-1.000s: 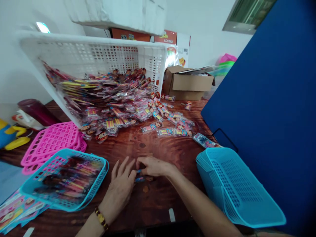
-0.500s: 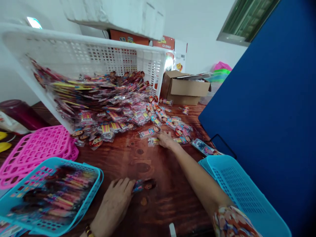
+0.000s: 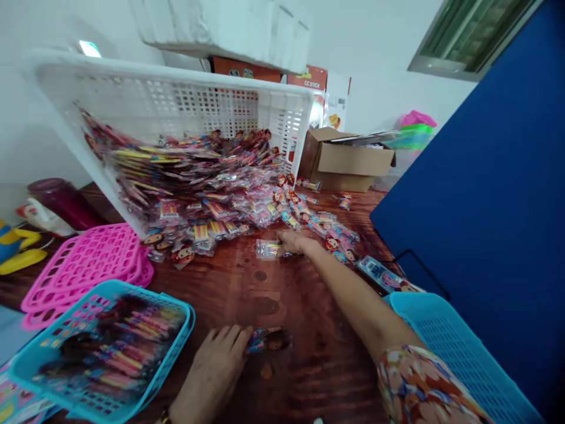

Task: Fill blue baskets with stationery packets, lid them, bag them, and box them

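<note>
My left hand (image 3: 216, 368) lies flat on the wooden table (image 3: 282, 294), its fingertips pressing on a small stack of wrapped toy packets (image 3: 267, 340). My right hand (image 3: 295, 241) reaches far forward and its fingers rest on a clear packet (image 3: 269, 249) at the edge of a large heap of packets (image 3: 212, 188). The heap spills out of a tilted white crate (image 3: 176, 100). A turquoise basket (image 3: 101, 347) with several packets in it stands at the near left.
Pink baskets (image 3: 83, 268) are stacked at the left. More turquoise baskets (image 3: 459, 353) are stacked at the near right beside a blue panel (image 3: 485, 194). A cardboard box (image 3: 348, 159) stands at the back. A dark red jar (image 3: 66, 203) stands at the far left.
My right hand left the small stack near me and reached out to the heap, then drew one packet slightly toward me. My left hand stayed on the stack.
</note>
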A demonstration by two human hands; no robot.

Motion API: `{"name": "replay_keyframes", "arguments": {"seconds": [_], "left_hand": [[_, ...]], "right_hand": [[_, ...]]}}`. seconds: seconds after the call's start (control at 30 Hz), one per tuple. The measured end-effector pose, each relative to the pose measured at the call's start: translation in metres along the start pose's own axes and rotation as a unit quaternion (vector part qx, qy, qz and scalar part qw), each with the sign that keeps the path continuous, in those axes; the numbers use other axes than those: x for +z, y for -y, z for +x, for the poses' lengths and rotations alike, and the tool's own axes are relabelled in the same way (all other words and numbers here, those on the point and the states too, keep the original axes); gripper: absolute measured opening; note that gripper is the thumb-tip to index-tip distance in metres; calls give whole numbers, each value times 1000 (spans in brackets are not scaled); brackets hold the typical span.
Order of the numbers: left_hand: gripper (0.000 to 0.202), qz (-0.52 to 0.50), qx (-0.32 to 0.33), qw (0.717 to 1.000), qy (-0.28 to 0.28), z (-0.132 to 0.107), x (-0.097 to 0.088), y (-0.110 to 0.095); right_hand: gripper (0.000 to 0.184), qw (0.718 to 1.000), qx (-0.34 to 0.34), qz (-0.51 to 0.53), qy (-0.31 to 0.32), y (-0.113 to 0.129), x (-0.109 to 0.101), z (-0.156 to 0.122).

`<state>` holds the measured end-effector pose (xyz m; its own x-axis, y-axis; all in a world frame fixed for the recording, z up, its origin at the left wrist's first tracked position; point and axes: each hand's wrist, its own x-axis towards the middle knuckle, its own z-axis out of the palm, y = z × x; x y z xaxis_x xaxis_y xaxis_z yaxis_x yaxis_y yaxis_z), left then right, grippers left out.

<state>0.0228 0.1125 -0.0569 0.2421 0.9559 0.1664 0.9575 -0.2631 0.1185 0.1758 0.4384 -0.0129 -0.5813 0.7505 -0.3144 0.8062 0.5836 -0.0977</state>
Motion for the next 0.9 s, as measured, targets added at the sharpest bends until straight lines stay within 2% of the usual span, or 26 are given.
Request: {"name": "replay_keyframes", "arguments": {"seconds": [0.17, 0.3, 0.37, 0.47, 0.57, 0.63, 0.7, 0.77, 0.83, 0.9], "left_hand": [[26, -23, -2, 999, 26, 8, -19, -10], [21, -22, 0, 999, -47, 14, -26, -14], [15, -9, -4, 998, -65, 15, -25, -14], [22, 6, 1, 999, -51, 16, -23, -12], [27, 20, 9, 1000, -20, 17, -23, -9], [34, 30, 21, 999, -1, 18, -22, -7], [45, 40, 27, 999, 14, 19, -18, -5], [47, 46, 22, 998, 28, 20, -10, -1], [44, 34, 16, 999, 33, 20, 0, 3], [49, 4, 20, 999, 31, 18, 10, 9]], "right_hand": [[46, 998, -48, 30, 30, 44, 17, -40], [47, 990, -124, 55, 38, 88, 33, -91], [44, 982, -164, 90, 37, 100, 38, -119], [32, 964, -217, 140, 63, 100, 39, -151], [33, 936, -267, 188, 132, 84, 30, -162], [34, 937, -239, 200, 156, 62, 18, -156], [28, 964, -145, 181, 128, 29, 1, -140], [31, 987, -23, 147, 56, -13, -17, -117], [43, 988, 112, 103, -17, -58, -31, -94], [56, 972, 214, 67, -64, -94, -38, -74]]}}
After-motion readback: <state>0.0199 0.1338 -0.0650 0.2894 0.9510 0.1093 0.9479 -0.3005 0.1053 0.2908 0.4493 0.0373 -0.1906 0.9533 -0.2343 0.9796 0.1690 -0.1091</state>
